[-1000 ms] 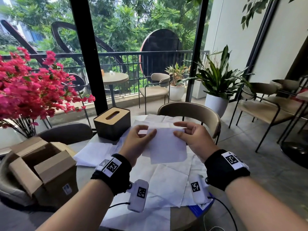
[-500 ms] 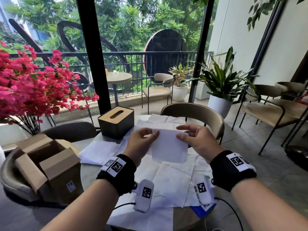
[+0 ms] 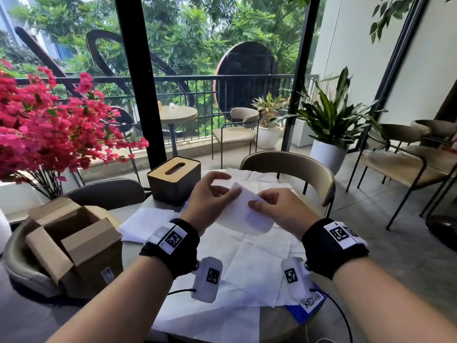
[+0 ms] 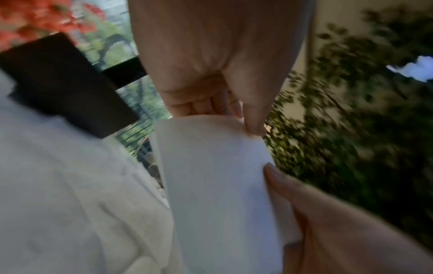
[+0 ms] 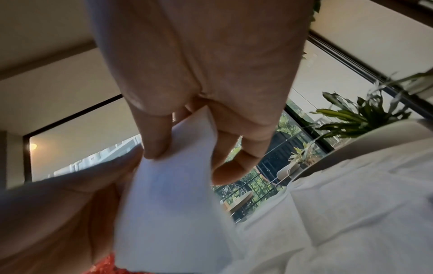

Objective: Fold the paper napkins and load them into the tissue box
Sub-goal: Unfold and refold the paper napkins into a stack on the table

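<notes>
Both hands held one folded napkin (image 3: 243,214) up off the table, just right of the tissue box (image 3: 173,183). The left hand (image 3: 210,203) pinched its upper edge and the right hand (image 3: 279,210) pinched its right side, probably to line up the edges for another fold. A second earlier the napkin hung flat and square between them; now it tilted, the hands closer together.

Folded white napkin (image 3: 243,214) pinched above spread napkins (image 3: 249,263); dark wood-lidded tissue box (image 3: 174,183) at ten o'clock, shut.
</notes>
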A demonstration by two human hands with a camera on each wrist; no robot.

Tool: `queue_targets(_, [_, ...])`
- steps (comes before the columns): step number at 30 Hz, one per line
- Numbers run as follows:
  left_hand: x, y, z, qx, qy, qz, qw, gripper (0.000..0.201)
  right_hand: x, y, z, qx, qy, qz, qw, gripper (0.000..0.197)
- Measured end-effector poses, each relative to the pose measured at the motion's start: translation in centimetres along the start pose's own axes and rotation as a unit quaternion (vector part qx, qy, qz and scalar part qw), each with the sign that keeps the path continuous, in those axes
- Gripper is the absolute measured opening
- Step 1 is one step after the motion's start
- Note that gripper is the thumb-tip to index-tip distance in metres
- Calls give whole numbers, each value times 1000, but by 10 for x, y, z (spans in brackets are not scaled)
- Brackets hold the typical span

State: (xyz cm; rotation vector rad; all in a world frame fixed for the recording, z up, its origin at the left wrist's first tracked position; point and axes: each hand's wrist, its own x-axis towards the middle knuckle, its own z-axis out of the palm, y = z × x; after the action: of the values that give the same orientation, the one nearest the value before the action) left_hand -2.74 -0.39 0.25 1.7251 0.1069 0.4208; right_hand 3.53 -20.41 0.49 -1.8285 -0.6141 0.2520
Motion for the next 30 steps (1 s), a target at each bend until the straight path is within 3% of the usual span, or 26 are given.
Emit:
queue_targets(3, [-1, -9, -12, -74, -89, -119, 986, 42, 3, -5, 5, 71, -12, 14, 997, 15])
queue_targets(6, [-4, -18, -24, -83, -135, -136, 978, 36, 10, -9, 10, 95, -24, 58, 993, 18])
queue_targets(9, [-3, -22, -45, -32, -114, -139, 983, 24, 15, -13, 20, 69, -55, 116, 989, 14])
queue_targets(11, [4, -32, -69, 28, -94, -153, 983, 30, 16, -16, 29, 64, -88, 143, 984, 19])
queue_targets(14, [19, -52, -111, 96, -33, -188, 977, 36, 18, -16, 38, 32, -119, 165, 979, 23])
queue_targets(16, [27, -64, -140, 123, 17, -220, 968, 27, 18, -14, 40, 13, -128, 169, 977, 23])
queue_targets(22, [38, -94, -201, 239, 110, -280, 923, 25, 16, -5, 28, 0, -107, 201, 974, 22])
queue_targets(27, [41, -118, -217, 374, 106, -291, 874, 38, 11, 7, 13, -21, -73, 227, 971, 20])
queue_targets(30, [38, -113, -211, 434, 93, -282, 851, 32, 10, 18, 5, -39, -57, 242, 968, 19])
